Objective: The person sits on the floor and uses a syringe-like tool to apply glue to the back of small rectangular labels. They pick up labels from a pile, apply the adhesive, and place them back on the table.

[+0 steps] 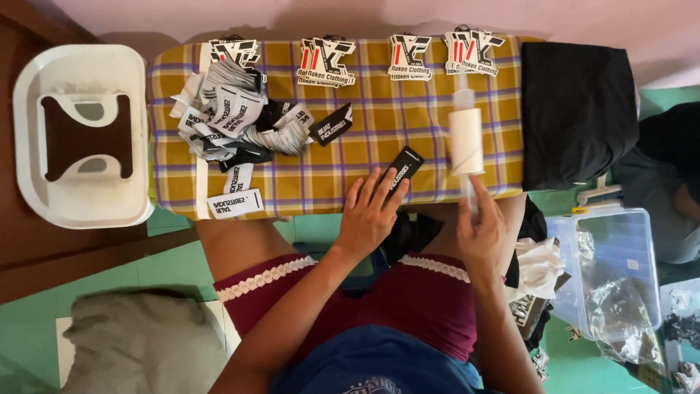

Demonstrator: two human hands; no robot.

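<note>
My left hand (370, 214) rests with fingers spread on the near edge of a yellow plaid board (364, 124), its fingertips touching a small black woven label (403, 165). My right hand (479, 230) grips the clear handle of a white lint roller (465, 138) that lies on the board to the right of the label. A heap of black and white labels (237, 120) lies at the board's left end. Black, white and red hang tags (326, 61) line the far edge.
Folded black cloth (576, 109) covers the board's right end. A white plastic stool (76, 135) stands at the left. A clear plastic box (612, 270) with bags sits on the green floor at the right, grey cloth (142, 343) at lower left.
</note>
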